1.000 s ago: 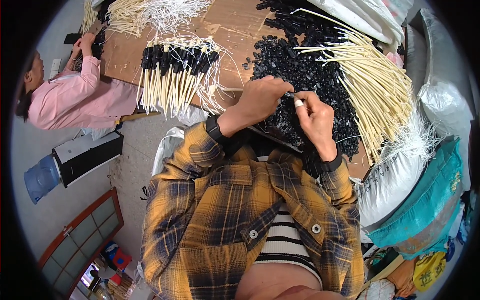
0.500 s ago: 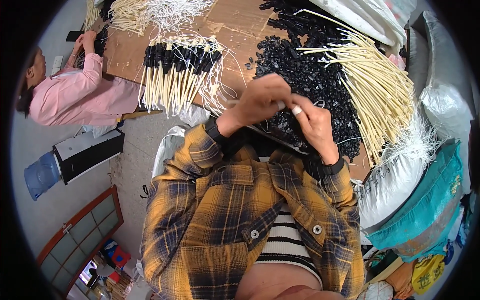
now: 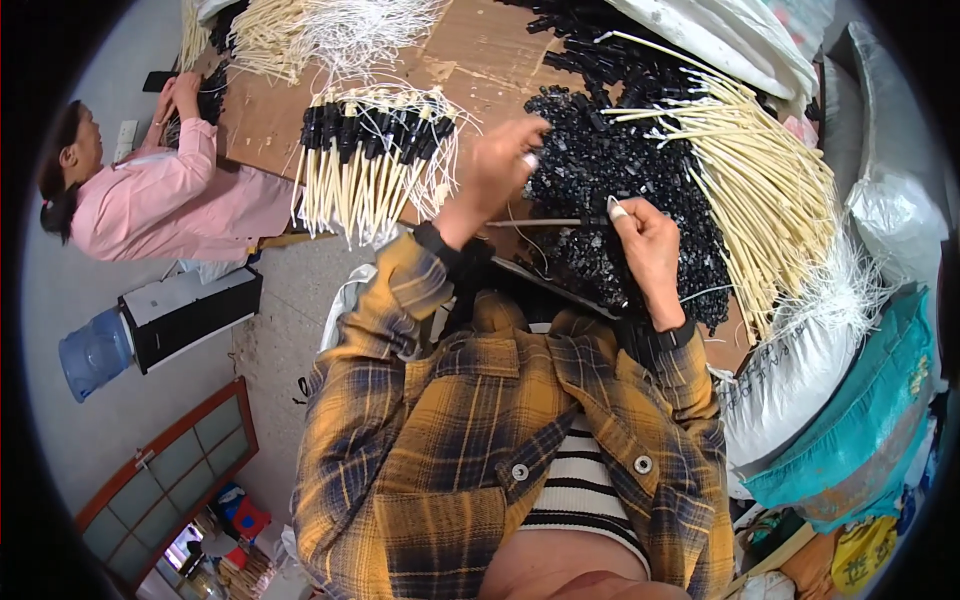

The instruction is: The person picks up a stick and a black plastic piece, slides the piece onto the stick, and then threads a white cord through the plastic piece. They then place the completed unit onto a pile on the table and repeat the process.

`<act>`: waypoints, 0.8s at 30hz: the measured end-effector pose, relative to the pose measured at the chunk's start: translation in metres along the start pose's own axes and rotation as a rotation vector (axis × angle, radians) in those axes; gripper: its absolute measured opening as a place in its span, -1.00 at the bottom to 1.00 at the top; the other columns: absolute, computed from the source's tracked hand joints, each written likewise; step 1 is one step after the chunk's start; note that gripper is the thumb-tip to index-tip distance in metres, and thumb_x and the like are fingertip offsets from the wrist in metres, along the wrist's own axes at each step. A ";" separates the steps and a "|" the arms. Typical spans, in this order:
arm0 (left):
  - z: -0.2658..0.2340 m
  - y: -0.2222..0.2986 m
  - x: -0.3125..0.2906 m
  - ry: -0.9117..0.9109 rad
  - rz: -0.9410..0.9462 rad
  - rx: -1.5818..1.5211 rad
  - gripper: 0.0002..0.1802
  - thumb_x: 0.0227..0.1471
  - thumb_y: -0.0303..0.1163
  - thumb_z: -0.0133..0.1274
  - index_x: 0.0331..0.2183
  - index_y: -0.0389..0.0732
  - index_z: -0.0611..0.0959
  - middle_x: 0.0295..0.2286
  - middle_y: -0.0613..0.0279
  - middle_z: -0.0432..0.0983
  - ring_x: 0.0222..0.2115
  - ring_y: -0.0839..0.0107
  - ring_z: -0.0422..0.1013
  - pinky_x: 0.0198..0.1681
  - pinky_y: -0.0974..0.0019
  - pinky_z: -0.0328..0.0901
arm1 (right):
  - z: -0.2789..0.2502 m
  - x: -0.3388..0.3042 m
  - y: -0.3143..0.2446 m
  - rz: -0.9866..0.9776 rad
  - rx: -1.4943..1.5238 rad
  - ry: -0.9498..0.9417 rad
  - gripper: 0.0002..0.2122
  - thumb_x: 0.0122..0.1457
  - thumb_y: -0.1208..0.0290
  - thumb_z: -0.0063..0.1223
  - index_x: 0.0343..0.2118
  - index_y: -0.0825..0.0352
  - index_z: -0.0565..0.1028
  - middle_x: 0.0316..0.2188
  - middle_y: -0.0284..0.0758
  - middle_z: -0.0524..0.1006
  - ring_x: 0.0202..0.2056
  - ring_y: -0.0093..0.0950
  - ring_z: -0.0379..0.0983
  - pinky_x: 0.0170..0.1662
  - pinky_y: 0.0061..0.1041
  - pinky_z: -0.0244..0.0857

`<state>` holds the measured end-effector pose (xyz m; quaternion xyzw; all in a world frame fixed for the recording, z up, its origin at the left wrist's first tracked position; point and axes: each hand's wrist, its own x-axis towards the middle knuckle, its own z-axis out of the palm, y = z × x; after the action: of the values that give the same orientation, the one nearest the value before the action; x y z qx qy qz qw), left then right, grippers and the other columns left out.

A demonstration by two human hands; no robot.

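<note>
My right hand [image 3: 650, 245] is closed in a pinch over the heap of small black plastic connector pieces [image 3: 650, 160]. White tape wraps its thumb, and what the fingertips grip is too small to make out. Farther left, my left hand [image 3: 497, 165] is raised at the heap's left edge, its fingers smeared by motion, with a white band on one finger. Between and below the hands lies a thin cream sleeved wire [image 3: 535, 222], running sideways; a loose thin wire curves under it. Whether either hand touches it cannot be told.
Left of the heap, a row of cream wires with black connectors [image 3: 375, 165] hangs over the edge of the brown table [image 3: 490, 50]. A large bundle of cream wires [image 3: 770, 190] lies right. White sacks [image 3: 800, 370] and a teal sack [image 3: 850, 420] crowd the right side. A person in pink [image 3: 150, 190] works at far left.
My hands, which were together over the heap, have come apart; the left has moved left and up. The cream sleeved wire now shows between them. The view has shifted slightly.
</note>
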<state>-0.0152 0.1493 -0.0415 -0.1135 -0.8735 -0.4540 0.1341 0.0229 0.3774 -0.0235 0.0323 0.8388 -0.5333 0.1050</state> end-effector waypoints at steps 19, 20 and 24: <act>0.033 0.058 -0.013 -0.133 -0.275 -0.237 -0.88 -0.18 -0.60 0.20 -0.46 -0.24 0.67 -0.55 0.37 0.47 -0.56 0.69 0.34 -0.49 0.58 0.25 | 0.006 -0.006 -0.008 -0.318 -0.047 0.082 -0.91 0.08 0.45 0.15 -0.42 0.35 0.55 -0.78 -0.44 0.29 -0.71 -0.71 0.18 -0.63 -0.62 0.08; 0.032 0.058 -0.011 -0.133 -0.277 -0.237 -0.88 -0.18 -0.60 0.20 -0.46 -0.24 0.67 -0.55 0.37 0.47 -0.56 0.69 0.34 -0.49 0.58 0.25 | 0.004 -0.009 -0.012 -0.325 0.004 0.043 -0.92 0.09 0.46 0.17 -0.43 0.35 0.55 -0.76 -0.50 0.26 -0.68 -0.74 0.15 -0.61 -0.65 0.04; 0.029 0.060 -0.010 0.024 -0.057 -0.001 -0.89 -0.34 -0.55 0.18 -0.58 -0.15 0.63 -0.56 0.29 0.52 -0.45 0.42 0.47 -0.43 0.39 0.32 | 0.002 -0.010 -0.021 -0.320 -0.359 0.236 -0.87 0.05 0.44 0.25 -0.50 0.35 0.52 -0.75 -0.58 0.20 -0.65 -0.78 0.09 -0.60 -0.68 -0.01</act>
<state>0.0095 0.2060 -0.0150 -0.0832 -0.8745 -0.4593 0.1317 0.0293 0.3670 -0.0036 -0.0578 0.9208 -0.3784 -0.0752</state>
